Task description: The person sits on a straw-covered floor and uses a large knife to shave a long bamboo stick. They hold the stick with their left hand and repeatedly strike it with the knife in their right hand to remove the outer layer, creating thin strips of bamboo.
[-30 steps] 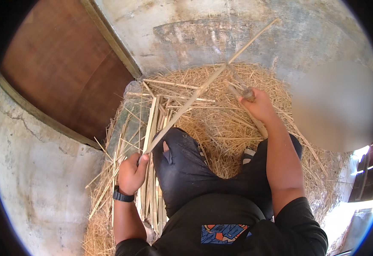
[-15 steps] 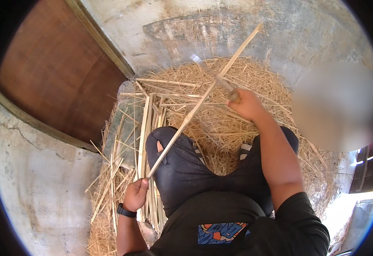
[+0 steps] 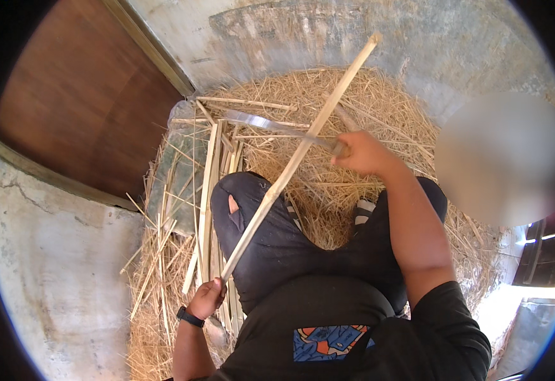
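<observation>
A long pale bamboo strip (image 3: 274, 192) slants from my lower left up toward the far wall, passing over my left knee. My left hand (image 3: 206, 298), with a dark watch on its wrist, is closed around the strip's near end. In my right hand (image 3: 361, 154) is the short handle of a long-bladed knife (image 3: 258, 120). Its blade, slightly smeared by motion, points left and crosses the strip beyond its middle. Whether the edge touches the strip I cannot tell. The strip's far end stands free.
Several split bamboo strips (image 3: 209, 184) lie beside my left leg, partly over a grey stone slab (image 3: 185, 152). Straw-like shavings (image 3: 277, 89) cover the floor around my feet. A brown door panel (image 3: 87, 95) is at the left, with worn plaster walls (image 3: 55, 273) around.
The knife blade has swung leftward and nearer, and my right hand has come slightly left and down. The strip's far end has shifted a little left; my left hand keeps its grip.
</observation>
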The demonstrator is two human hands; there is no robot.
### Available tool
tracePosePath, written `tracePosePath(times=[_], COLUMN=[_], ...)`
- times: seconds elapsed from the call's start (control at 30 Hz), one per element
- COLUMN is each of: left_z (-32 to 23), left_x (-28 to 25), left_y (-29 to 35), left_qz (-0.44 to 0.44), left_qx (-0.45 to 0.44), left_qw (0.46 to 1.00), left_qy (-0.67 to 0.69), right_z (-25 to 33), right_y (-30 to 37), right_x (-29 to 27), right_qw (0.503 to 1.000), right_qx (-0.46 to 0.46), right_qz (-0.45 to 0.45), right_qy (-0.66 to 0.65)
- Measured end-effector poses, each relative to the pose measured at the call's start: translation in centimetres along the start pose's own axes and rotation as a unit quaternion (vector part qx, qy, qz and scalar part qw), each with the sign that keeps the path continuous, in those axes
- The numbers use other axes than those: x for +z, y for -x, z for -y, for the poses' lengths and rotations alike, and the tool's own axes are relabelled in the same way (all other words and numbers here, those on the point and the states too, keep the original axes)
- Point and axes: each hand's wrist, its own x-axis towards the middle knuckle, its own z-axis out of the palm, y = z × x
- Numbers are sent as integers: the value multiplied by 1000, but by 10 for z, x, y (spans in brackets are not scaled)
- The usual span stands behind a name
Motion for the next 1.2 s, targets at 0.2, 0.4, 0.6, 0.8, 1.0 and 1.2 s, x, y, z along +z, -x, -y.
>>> tracePosePath(times=[0.2, 0.4, 0.6, 0.8, 1.0, 1.2], left_z=[6, 7, 8, 11, 13, 2], left_x=[9, 0, 3, 15, -2, -1], left_y=[-7, -11, -12, -12, -17, -14], left_qz=[-29, -4, -32, -67, 21, 9], left_qx=[57, -7, 62, 91, -50, -52], left_qw=[997, 1000, 995, 991, 997, 997], left_qy=[-43, 14, -70, -72, 60, 54], right_z=[-14, -6, 12, -28, 26, -21], right_y=[0, -5, -1, -16, -2, -10], right_x=[-4, -5, 12, -9, 21, 5], right_qw=[998, 999, 981, 980, 984, 994], right_qx=[-33, 47, -115, 133, -85, 85], right_qz=[42, -7, 146, -91, 130, -36], right_qy=[11, -11, 53, -114, 92, -57])
